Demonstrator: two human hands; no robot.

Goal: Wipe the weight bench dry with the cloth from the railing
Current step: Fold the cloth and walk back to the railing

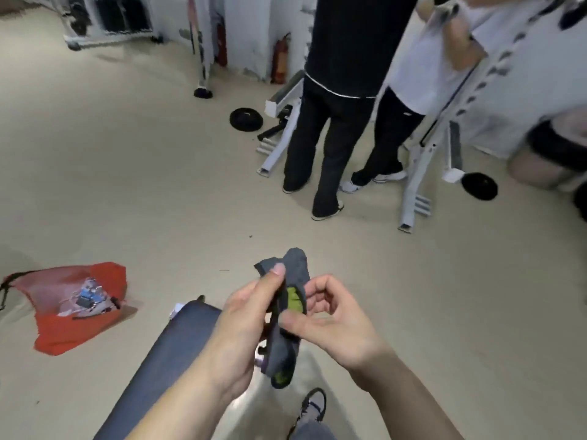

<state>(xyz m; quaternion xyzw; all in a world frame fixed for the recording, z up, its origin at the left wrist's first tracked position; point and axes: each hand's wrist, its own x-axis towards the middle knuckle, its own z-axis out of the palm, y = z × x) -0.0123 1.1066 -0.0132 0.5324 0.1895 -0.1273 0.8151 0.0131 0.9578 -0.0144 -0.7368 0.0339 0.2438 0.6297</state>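
Head view.

- Cloth (293,271): one, grey, with two yellow-green patches showing. It is held up in the air between both hands, just right of the bench pad, and its lower end hangs loose.
- Left hand (251,315): one. The thumb presses flat on the upper part of the cloth, and the curled fingers grip it from behind.
- Right hand (330,319): one. The thumb pinches the middle of the cloth against curled fingers.
- Weight bench (171,354): one, with a dark blue-grey pad running from the lower left toward the hands. It lies under the left forearm.
- Shoe (313,404): one, grey and black, on the floor below the cloth.
- Red bag (79,325): one, lying open on the floor, well left of the bench. The small items inside are too blurred to read.
- Standing people: two, close side by side. One is in dark clothes (333,90). The other wears a white shirt (422,58) and dark trousers with a small white mark, too small to read.
- White rack frame (416,173): one, around the two people.
- Black weight plates: two on the floor, one left of the frame (246,120) and one right of it (479,185).
- Fire extinguishers: two, red, by the far wall (281,60) (220,42). Their labels are unreadable.
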